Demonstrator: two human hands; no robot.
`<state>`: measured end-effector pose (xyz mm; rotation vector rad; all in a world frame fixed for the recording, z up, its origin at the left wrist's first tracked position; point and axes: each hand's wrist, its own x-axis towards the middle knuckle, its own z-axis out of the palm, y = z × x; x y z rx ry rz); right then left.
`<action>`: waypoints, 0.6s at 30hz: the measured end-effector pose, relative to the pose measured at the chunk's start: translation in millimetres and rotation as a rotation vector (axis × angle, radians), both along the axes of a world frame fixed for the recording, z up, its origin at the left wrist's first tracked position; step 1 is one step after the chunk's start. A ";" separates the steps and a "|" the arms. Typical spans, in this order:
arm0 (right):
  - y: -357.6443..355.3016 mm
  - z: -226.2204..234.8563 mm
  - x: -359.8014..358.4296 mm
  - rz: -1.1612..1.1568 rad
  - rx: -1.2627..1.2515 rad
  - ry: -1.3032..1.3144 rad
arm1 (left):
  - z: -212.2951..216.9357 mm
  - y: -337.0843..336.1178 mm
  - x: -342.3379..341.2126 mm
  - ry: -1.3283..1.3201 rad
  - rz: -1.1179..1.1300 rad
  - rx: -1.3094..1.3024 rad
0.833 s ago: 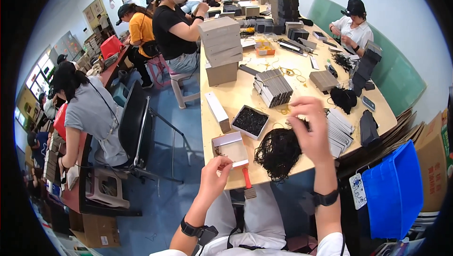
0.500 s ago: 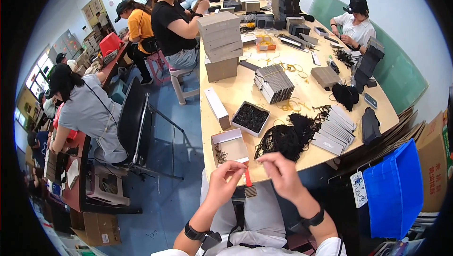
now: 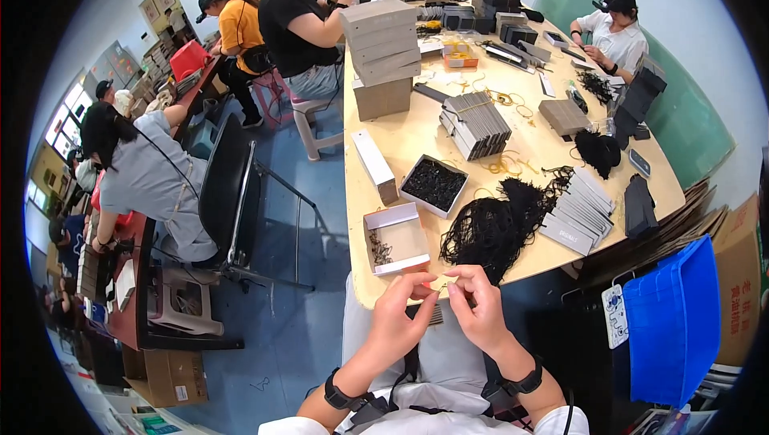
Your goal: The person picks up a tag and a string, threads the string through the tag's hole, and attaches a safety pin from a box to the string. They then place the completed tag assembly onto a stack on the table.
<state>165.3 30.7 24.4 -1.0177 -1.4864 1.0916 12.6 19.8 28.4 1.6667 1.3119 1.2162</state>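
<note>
My left hand (image 3: 399, 308) and my right hand (image 3: 479, 311) meet just off the table's near edge. Both have thumb and fingers pinched together. A tiny thin dark piece seems to lie between the fingertips; it is too small to name. Just below the fingertips, over my lap, shows part of a small striped grey-brown piece (image 3: 436, 316), partly hidden by my hands. In front of them stands an open white box (image 3: 410, 235) with small brown bits in it. A second box (image 3: 462, 199) holds small black pieces. Beside it lies a heap of black cords (image 3: 485, 231).
Fanned grey cards (image 3: 573, 227) lie right of the cords. Farther off on the table (image 3: 360, 279) are a bundle of grey cards (image 3: 474, 126) and a stack of grey boxes (image 3: 383, 54). A blue bin (image 3: 677, 323) stands at the right, a black chair (image 3: 228, 195) at the left. Several people work around.
My hands have come together, fingertips nearly meeting. The red piece above the striped one is now mostly hidden behind them. The view has shifted slightly.
</note>
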 end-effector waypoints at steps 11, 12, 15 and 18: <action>2.8 -9.5 -0.4 0.071 -0.177 0.057 | -6.0 -3.9 1.0 0.092 0.031 0.071; 2.5 -9.5 -0.4 0.074 -0.179 0.055 | -6.4 -3.9 0.8 0.091 0.034 0.069; 1.0 -8.6 0.1 0.062 -0.265 0.178 | -5.8 -3.9 0.4 0.106 0.043 0.076; 2.0 -10.5 1.0 0.086 -0.286 0.206 | -6.6 -3.7 0.9 0.127 0.049 0.112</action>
